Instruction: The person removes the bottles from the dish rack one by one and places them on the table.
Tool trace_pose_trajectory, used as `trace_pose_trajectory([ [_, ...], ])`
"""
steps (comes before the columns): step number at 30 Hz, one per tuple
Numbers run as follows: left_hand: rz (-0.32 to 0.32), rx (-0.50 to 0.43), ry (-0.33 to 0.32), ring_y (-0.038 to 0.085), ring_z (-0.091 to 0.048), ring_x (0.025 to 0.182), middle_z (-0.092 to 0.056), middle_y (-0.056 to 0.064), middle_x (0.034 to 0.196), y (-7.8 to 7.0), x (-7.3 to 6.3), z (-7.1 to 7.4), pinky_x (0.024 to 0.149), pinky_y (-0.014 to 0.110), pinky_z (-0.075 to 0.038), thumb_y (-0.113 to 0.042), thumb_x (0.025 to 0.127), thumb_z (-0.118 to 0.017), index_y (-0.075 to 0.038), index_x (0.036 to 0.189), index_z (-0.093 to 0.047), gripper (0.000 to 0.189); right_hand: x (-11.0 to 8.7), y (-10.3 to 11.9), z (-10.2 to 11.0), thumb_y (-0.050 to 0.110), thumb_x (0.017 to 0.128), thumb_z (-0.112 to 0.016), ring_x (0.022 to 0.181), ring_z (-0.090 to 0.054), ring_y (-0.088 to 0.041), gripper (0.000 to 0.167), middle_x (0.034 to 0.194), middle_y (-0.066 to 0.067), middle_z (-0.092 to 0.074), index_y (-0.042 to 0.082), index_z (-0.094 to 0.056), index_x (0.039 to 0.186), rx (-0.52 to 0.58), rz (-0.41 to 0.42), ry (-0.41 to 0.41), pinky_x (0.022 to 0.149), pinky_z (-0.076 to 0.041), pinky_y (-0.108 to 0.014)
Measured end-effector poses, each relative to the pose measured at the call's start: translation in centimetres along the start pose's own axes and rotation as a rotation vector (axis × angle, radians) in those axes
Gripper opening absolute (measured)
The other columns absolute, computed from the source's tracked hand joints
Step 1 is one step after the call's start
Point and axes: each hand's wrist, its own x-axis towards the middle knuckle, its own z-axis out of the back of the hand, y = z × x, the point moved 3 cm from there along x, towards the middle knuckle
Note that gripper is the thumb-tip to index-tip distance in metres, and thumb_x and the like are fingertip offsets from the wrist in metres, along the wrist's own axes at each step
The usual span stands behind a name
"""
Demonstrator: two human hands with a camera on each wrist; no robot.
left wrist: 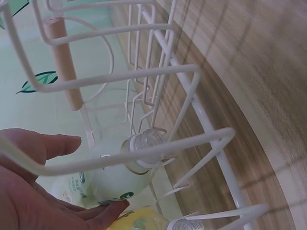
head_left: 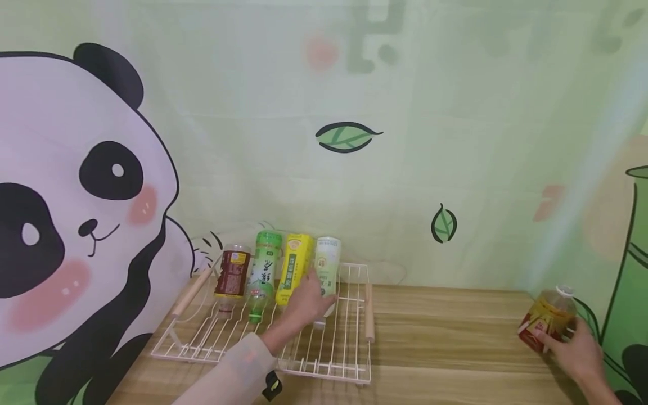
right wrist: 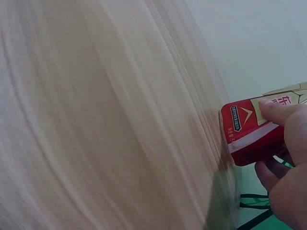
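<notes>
My left hand (head_left: 309,301) is at a pale green-white bottle (head_left: 327,261) that leans cap-down in a white wire rack (head_left: 349,360). In the left wrist view, the fingers (left wrist: 103,215) lie along the pale bottle (left wrist: 117,175), while the thumb stands straight and apart from it. A yellow bottle (head_left: 295,264) leans just left of that hand. At the far right my right hand (head_left: 579,349) grips a red and yellow drink bottle (head_left: 549,315), white cap up and slightly tilted. In the right wrist view, the thumb presses the red label (right wrist: 249,120).
A green-capped bottle (head_left: 264,264) and a dark red-brown bottle (head_left: 234,275) also lean cap-down in the rack. Wooden handles (head_left: 369,312) flank the rack on the wooden table (head_left: 445,337). Behind hangs a green cloth (head_left: 395,185) printed with a panda and leaves.
</notes>
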Motion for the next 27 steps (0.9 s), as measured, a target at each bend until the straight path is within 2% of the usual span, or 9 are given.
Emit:
trace_pose_trajectory([
  [4,-0.02,-0.007,-0.021,0.023,-0.064,0.085,-0.066,0.017,0.112,0.3,0.3,0.6,0.07,0.037,-0.059,-0.024,0.092,-0.084,0.008,0.159,-0.034,0.089,0.5,0.4,0.1,0.04,0.101,-0.072,0.129,-0.042,-0.068,0.09,0.144,-0.051,-0.036,-0.02,-0.025,0.149,-0.035,0.007,0.009,0.106,-0.03,-0.078],
  [7,-0.026,-0.003,-0.011,0.021,-0.062,0.077,-0.064,0.011,0.1,0.5,0.4,0.7,0.062,0.035,-0.056,-0.024,0.091,-0.085,0.007,0.139,-0.055,0.064,0.6,0.7,0.1,0.041,0.101,-0.072,0.128,-0.043,-0.068,0.092,0.144,-0.051,-0.037,-0.022,-0.025,0.148,-0.051,-0.007,0.04,0.105,-0.034,-0.077],
  [11,-0.038,-0.006,0.024,0.021,-0.061,0.072,-0.06,0.008,0.094,0.6,0.5,0.3,0.056,0.033,-0.055,-0.024,0.091,-0.084,0.002,0.115,-0.064,0.041,0.4,1.2,0.2,0.044,0.103,-0.067,0.128,-0.044,-0.068,0.093,0.143,-0.052,-0.036,-0.024,-0.022,0.148,-0.066,-0.031,0.074,0.103,-0.039,-0.075],
  [15,-0.048,-0.019,0.043,0.021,-0.061,0.072,-0.06,0.01,0.094,0.3,0.3,0.2,0.056,0.033,-0.055,-0.023,0.091,-0.083,0.005,0.123,-0.06,0.049,0.3,1.5,0.5,0.044,0.107,-0.06,0.129,-0.04,-0.068,0.091,0.144,-0.053,-0.032,-0.025,-0.019,0.149,-0.062,-0.053,0.078,0.106,-0.037,-0.076],
  [20,-0.036,-0.062,0.088,0.022,-0.063,0.073,-0.064,0.012,0.094,0.1,0.2,0.1,0.058,0.034,-0.056,-0.022,0.093,-0.081,0.009,0.14,-0.048,0.066,0.5,1.4,0.7,0.045,0.107,-0.06,0.129,-0.039,-0.069,0.092,0.144,-0.053,-0.033,-0.026,-0.019,0.149,-0.063,-0.044,0.072,0.106,-0.036,-0.076],
  [23,-0.038,-0.078,0.107,0.021,-0.064,0.075,-0.065,0.013,0.095,0.1,0.1,0.0,0.059,0.034,-0.056,-0.022,0.095,-0.08,0.009,0.142,-0.047,0.065,0.5,1.2,0.7,0.047,0.106,-0.061,0.13,-0.039,-0.068,0.094,0.144,-0.052,-0.033,-0.025,-0.02,0.149,-0.06,-0.061,0.073,0.107,-0.035,-0.076],
  [27,-0.043,-0.123,0.126,0.021,-0.064,0.074,-0.065,0.01,0.093,0.1,0.0,0.0,0.059,0.034,-0.056,-0.022,0.096,-0.08,0.007,0.137,-0.051,0.058,0.7,1.0,0.6,0.051,0.106,-0.06,0.129,-0.041,-0.067,0.094,0.144,-0.051,-0.036,-0.024,-0.023,0.148,-0.098,-0.077,0.083,0.106,-0.037,-0.076],
])
